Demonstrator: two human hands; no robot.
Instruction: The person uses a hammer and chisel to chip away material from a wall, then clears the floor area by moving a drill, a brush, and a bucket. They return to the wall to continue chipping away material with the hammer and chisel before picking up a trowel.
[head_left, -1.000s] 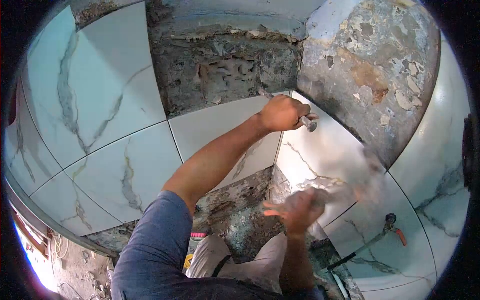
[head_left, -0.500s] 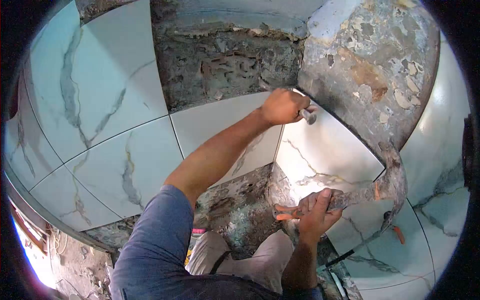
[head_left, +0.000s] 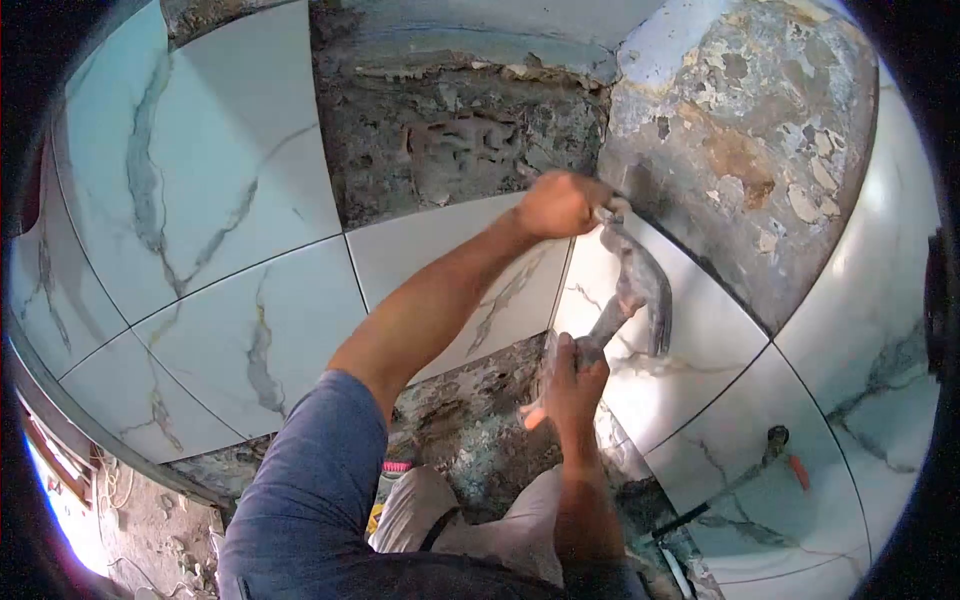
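My left hand (head_left: pixel 566 206) is closed around a chisel (head_left: pixel 604 214), its butt end showing beside my thumb, at the top edge of the white tiles in the corner. Its tip, partly hidden by my fist, points toward the rough wall. In my right hand (head_left: pixel 575 378) is a claw hammer (head_left: pixel 630 285) with a worn grey head and an orange handle end. The hammer's face meets or nearly meets the chisel's butt. Below the hammer lies a white marbled tile (head_left: pixel 690 340) on the right wall.
Bare, chipped mortar (head_left: pixel 460 130) spans the wall above the tiles, and peeling plaster (head_left: pixel 750 160) covers the upper right. A pipe outlet (head_left: pixel 777 436) and an orange-tipped piece (head_left: pixel 799 472) show at lower right. Rough ground (head_left: pixel 480 440) lies near my knees.
The hammer has swung from the right, leftward and up to the chisel's butt. My right hand moved left with it; my left hand stays almost in place.
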